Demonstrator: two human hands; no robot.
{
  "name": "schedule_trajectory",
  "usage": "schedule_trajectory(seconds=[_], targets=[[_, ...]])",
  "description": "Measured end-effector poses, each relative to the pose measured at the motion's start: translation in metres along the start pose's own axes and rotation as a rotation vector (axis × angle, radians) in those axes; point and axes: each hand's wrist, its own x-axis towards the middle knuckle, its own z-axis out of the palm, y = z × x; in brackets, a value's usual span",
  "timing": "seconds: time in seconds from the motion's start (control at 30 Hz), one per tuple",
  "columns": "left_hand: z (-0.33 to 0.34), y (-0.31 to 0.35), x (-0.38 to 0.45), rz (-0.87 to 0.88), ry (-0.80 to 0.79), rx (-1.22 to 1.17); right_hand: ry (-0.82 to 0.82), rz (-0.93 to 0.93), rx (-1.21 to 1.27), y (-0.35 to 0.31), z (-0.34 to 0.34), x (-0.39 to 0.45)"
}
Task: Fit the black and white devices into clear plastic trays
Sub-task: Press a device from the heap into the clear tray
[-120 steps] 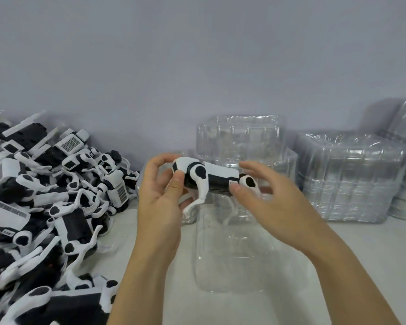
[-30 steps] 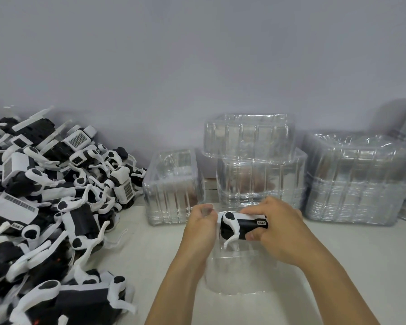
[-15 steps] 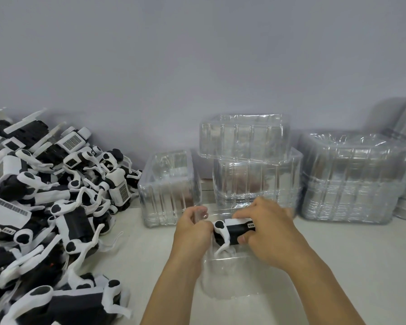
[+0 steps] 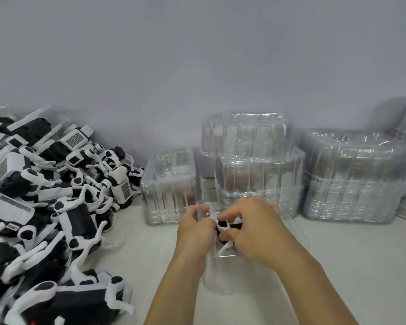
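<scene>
device: black and white device (image 4: 227,227) sits low between both hands, in the far end of the open tray; only its white-ringed black end, part of the black body and one thin white leg show, the rest is under the right hand
open tray: clear plastic tray (image 4: 223,275) lies flat on the table (image 4: 361,266) right in front of the person; walls barely visible, near rim runs across between the two forearms
left hand: left hand (image 4: 193,227) is curled at the tray's far left corner, fingertips bent in against the clear wall and touching the device's left end; can't tell if it pinches the tray edge or the device
right hand: right hand (image 4: 253,227) covers the device from above; index finger hooked over its top, thumb pressed in under the white ring, so a pinch on the device
device pile: heap of black and white devices (image 4: 44,207) fills the table's left side, well apart from the tray, legs tangled, some barcode labels facing up
tray stacks: nested clear tray stacks against the wall (image 4: 197,55); small stack (image 4: 171,184) just behind the left hand, taller stack (image 4: 256,160) with one tray skewed on top behind the right hand, wide stack (image 4: 357,179) further right
right edge: more clear trays, cut off by the frame
</scene>
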Motion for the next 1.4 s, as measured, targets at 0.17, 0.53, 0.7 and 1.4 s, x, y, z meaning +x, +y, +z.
schedule_trajectory(seconds=[0.17,0.53,0.7,1.4], targets=[[0.000,-0.001,-0.001,0.017,0.001,0.006,0.116,0.053,0.020,0.002,0.010,0.001],[-0.009,0.004,0.000,-0.001,-0.223,0.093,0.028,0.008,0.093,0.002,0.003,0.000],[-0.010,0.004,0.001,0.008,-0.245,0.066,-0.009,0.026,0.105,0.002,-0.001,-0.001],[-0.007,-0.004,0.007,0.044,-0.169,0.051,-0.078,0.318,0.064,0.044,-0.064,-0.014]])
